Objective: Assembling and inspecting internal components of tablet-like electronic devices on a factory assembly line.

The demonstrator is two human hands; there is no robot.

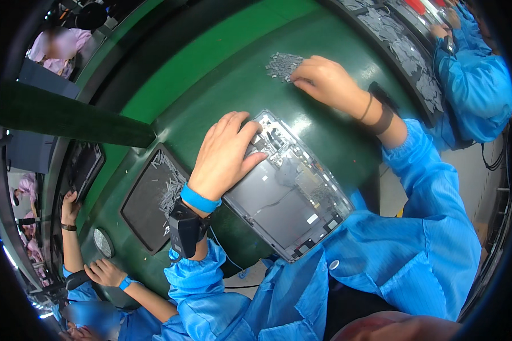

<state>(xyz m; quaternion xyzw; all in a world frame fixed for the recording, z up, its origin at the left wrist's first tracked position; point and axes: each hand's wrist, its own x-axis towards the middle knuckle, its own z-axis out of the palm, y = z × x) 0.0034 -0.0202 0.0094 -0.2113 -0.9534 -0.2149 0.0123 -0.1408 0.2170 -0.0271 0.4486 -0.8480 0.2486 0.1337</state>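
Note:
An opened tablet-like device lies tilted on the green table close to my body, its circuit boards, cables and flat grey interior exposed. My left hand is closed over its upper left edge, thumb resting on the inside and index finger bent down near the circuitry. What lies under the palm is hidden. Farther off, my right hand reaches the edge of a pile of small dark grey pieces. Thumb and fingers are pinched together there, and whatever they hold cannot be made out.
A dark tray with loose grey strips sits left of the device. A green post rises beyond it. At far right, a long tray holds many grey pieces. Co-workers in blue work on both sides; a round mesh object stands near the left one.

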